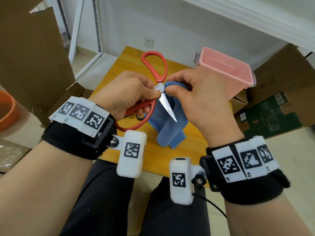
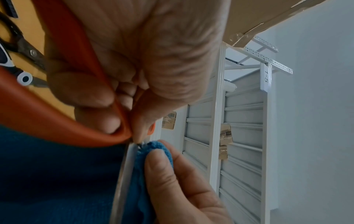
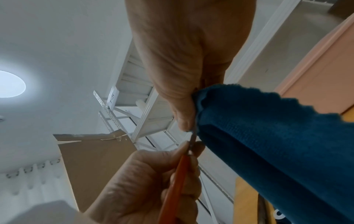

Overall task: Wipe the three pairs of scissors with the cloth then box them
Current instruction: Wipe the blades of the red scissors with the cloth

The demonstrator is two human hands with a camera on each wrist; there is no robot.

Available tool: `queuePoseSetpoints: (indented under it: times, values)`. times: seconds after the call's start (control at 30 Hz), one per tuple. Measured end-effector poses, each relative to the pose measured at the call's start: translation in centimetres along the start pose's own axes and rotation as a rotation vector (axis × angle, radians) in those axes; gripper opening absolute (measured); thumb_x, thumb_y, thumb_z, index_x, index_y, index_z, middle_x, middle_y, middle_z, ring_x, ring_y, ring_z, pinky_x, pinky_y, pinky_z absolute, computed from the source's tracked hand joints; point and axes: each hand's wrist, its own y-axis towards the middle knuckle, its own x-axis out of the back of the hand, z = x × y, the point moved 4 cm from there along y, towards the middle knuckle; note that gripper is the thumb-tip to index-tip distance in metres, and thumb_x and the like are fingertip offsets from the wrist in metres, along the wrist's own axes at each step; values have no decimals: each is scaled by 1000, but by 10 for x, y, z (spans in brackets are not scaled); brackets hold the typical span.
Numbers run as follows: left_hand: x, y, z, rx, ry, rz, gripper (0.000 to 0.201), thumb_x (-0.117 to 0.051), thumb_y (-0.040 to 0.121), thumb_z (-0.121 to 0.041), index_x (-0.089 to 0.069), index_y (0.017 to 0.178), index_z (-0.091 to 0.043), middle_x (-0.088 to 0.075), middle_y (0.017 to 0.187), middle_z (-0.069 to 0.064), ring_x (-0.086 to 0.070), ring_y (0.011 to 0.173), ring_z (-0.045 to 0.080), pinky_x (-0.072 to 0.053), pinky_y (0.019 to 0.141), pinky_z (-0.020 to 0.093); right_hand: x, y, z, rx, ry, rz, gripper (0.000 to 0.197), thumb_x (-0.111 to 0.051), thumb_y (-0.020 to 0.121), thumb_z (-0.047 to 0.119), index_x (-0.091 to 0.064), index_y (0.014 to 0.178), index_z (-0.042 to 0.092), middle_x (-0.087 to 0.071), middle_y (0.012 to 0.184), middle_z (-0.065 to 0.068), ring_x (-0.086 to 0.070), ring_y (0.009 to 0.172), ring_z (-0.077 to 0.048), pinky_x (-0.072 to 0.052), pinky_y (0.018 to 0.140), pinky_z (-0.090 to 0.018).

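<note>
Hands (image 1: 163, 94) wipe scissors (image 1: 159, 86) above yellow table (image 1: 170, 155).

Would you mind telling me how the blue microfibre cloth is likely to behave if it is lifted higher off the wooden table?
The blue microfibre cloth is probably floppy: it hangs in folds from the right hand. It seems light, since pinched fingers carry it. Its napped surface likely grips the red-handled scissors rather than slipping.

— What are the hands doing?
— The left hand (image 1: 126, 92) is curling round the scissors (image 1: 157, 77); the right hand (image 1: 199, 97) is pinching the cloth (image 1: 166, 126), both raised, wrists close together.
</note>
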Motion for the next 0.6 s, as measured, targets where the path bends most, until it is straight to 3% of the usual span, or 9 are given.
queuePoseSetpoints:
  times: [0.2, 0.3, 0.43, 0.6]
  values:
    - [-2, -3, -3, 3, 30, -5, 11, -65, 89, -4, -64, 98, 3, -54, 60, 13, -52, 42, 18, -41, 39, 24, 3, 3, -3, -50, -56, -75, 6, -71, 87, 20, -74, 87, 24, -71, 88, 10, -64, 86, -7, -52, 80, -29]
    - [-6, -3, -5, -18, 64, -18, 10, -67, 88, -2, -65, 94, 5, -56, 61, 16, -53, 42, 19, -42, 39, 24, -4, 5, -1, -37, -129, -38, 4, -70, 87, 21, -74, 87, 23, -70, 89, 6, -63, 87, -11, -49, 78, -30]
    - [-11, -2, -1, -25, 76, -42, 13, -69, 85, -1, -64, 94, 8, -56, 60, 18, -53, 41, 23, -40, 39, 26, -16, 4, -5, -38, -178, 12, 4, -69, 86, 24, -73, 88, 24, -69, 95, 0, -63, 90, -17, -51, 80, -39]
    - [-14, -3, -3, -21, 106, -44, 8, -69, 85, -1, -63, 81, -2, -58, 58, 15, -53, 41, 23, -40, 38, 25, -11, 1, -14, -110, -138, -102, 2, -71, 87, 24, -72, 86, 22, -68, 93, 1, -62, 89, -16, -52, 80, -41]
